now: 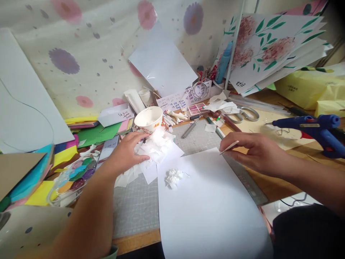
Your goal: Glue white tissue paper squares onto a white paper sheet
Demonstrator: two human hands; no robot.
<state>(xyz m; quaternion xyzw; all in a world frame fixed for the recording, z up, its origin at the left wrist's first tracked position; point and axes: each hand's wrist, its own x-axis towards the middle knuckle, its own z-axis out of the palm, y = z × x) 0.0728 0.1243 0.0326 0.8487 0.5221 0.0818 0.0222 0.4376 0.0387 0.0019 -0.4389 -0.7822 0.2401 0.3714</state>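
Observation:
My left hand point(128, 153) reaches over the left edge of a heap of thin white paper pieces point(157, 145), its thumb and fingers apart. Just behind that heap stands a white paper bowl point(148, 118) with a red pattern. My right hand point(250, 151) pinches a short, thin, pale stick point(229, 146) above the far right corner of a large white sheet point(207, 212). On this sheet, towards its upper left, sits a small cluster of crumpled white paper bits point(174, 178). The sheet lies over a grey cutting mat point(137, 208) and hangs past the table's front edge.
A blue hot glue gun point(309, 126) lies at the right, with scissors point(246, 114) further back. Pens and a marker point(190, 129) are strewn behind the sheet. A paint palette point(82, 176) and coloured papers point(40, 192) cover the left. Painted flower sheets point(269, 50) lean at the back right.

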